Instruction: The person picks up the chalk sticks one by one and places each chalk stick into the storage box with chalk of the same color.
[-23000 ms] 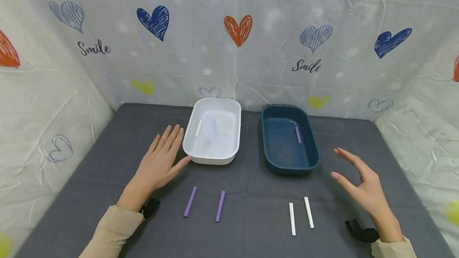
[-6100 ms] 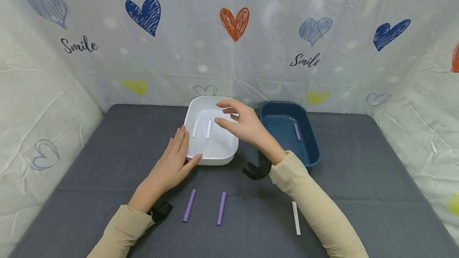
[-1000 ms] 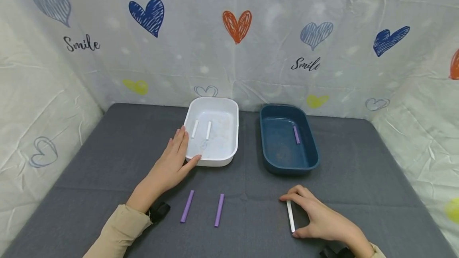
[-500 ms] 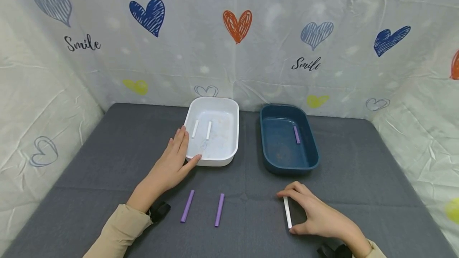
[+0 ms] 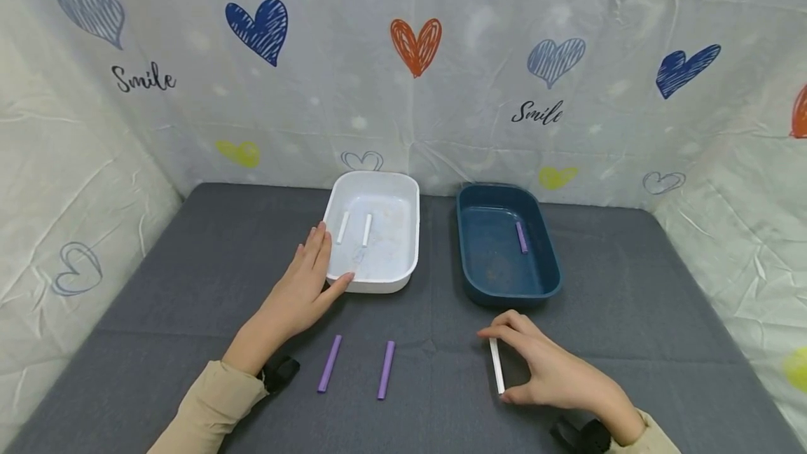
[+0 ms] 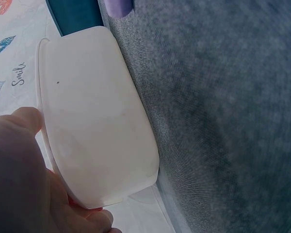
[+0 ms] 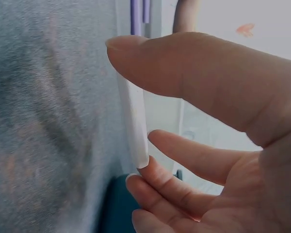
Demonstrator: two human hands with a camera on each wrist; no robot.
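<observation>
Between the thumb and fingertips of my right hand (image 5: 555,373), a white chalk stick (image 5: 497,366) is pinched by its two ends. In the right wrist view the chalk (image 7: 135,116) runs from the thumb to the fingertips, close over the grey cloth. My left hand (image 5: 299,289) rests with straight fingers along the left side of the white tub (image 5: 384,284), thumb at its near rim. Two white chalk sticks (image 5: 367,230) lie inside that tub. In the dark blue tub (image 5: 512,298) lies a purple chalk stick (image 5: 522,237). Two more, a left purple chalk (image 5: 329,363) and a right purple chalk (image 5: 386,370), lie on the cloth.
The tubs stand side by side at the back of the grey cloth-covered table (image 5: 435,412), with a gap between them. Behind hangs a white curtain (image 5: 473,111) printed with hearts, and it continues along both sides.
The white tub has gained a second white chalk since the first frame. Lately my right hand has gripped the last white chalk from the table and moved it leftward and away from me.
</observation>
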